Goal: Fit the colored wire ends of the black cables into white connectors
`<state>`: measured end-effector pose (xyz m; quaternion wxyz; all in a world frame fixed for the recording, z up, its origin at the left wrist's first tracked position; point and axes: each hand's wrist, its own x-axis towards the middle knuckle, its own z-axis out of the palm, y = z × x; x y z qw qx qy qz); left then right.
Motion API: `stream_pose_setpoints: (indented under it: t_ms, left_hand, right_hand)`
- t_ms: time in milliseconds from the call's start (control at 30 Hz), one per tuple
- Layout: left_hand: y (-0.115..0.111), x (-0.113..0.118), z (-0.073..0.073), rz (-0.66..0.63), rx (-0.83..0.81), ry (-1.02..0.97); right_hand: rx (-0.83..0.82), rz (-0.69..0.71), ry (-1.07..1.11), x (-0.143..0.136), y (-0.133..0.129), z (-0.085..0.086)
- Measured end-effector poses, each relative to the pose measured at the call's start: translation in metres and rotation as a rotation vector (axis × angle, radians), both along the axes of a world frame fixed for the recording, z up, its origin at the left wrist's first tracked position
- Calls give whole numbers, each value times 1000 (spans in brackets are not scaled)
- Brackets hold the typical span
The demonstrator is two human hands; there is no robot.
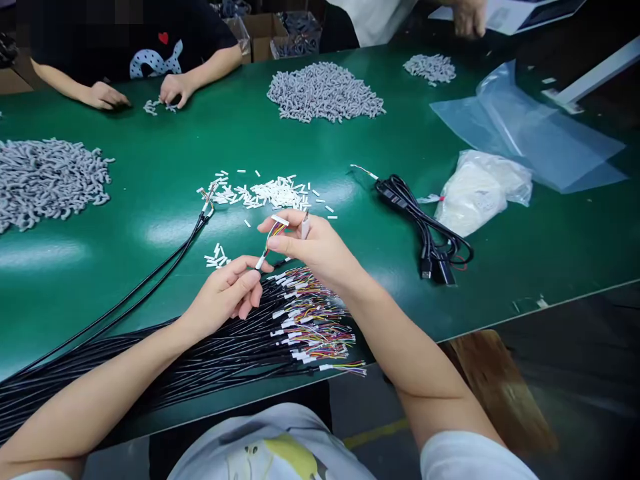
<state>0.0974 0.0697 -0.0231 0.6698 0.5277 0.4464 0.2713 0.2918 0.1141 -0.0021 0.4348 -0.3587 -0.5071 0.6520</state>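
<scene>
Pinched between the thumb and fingers of my left hand is the white-sleeved end of a black cable. Its thin coloured wires fan upward to my right hand, whose thumb and index finger hold them near a small white piece. A pointed whitish object pokes out between the fingers of my right hand. Below both hands lies a large bundle of black cables with white sleeves and coloured wire ends. Small white sleeves are scattered on the green table just beyond my hands.
Two cable ends lie left of the sleeves. A coiled USB cable, a white bag and plastic sheets are at right. Grey piles lie farther back. Across the table, a person's hands handle grey pieces; another person's hand shows.
</scene>
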Motion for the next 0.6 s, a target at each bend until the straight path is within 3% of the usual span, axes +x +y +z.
stream_pose_setpoints:
  t_ms: [333, 433, 533, 600]
  left_hand:
    - [-1, 3, -4, 23, 5, -8]
    - [6, -3, 2, -26, 116, 60]
    - [28, -31, 10, -41, 443, 409]
    - [46, -59, 11, 131, 640, 818]
  right_hand:
    - [22, -9, 12, 0, 2, -2]
    - [27, -19, -51, 0, 4, -4]
    - [0, -97, -156, 1, 9, -10]
    - [-40, -152, -210, 2, 13, -15]
